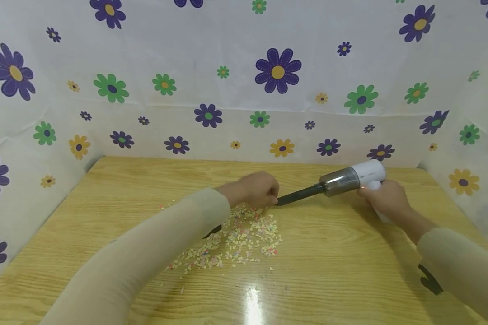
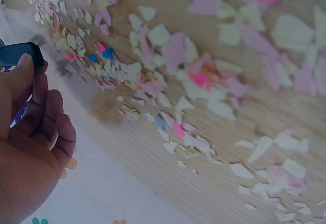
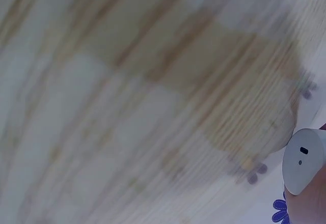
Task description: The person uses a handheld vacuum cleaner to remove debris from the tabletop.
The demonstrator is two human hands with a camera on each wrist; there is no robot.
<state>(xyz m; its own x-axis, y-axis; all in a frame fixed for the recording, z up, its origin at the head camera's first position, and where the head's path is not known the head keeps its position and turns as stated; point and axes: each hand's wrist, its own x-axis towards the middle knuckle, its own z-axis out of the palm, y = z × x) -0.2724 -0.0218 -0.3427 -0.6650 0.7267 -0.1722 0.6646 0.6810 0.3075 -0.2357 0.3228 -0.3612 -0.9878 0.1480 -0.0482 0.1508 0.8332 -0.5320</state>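
Note:
A handheld vacuum cleaner (image 1: 341, 180) with a white body, a clear dust cup and a long black nozzle (image 1: 298, 196) spans the space between both hands. My right hand (image 1: 386, 198) grips its white handle, whose end (image 3: 302, 162) with a small slot and hole shows in the right wrist view. The nozzle's tip (image 2: 21, 55) is pinched between the thumb and fingers of my left hand (image 1: 258, 189), the other fingers loosely curled. Under and in front of this hand, small paper scraps (image 1: 244, 237), mostly pale yellow with pink and blue bits, lie scattered.
The wooden table (image 1: 341, 266) carries the scraps left of its middle. Behind it and along both sides hangs a white cloth (image 1: 236, 40) printed with flowers. A bright reflection lies near the table's front.

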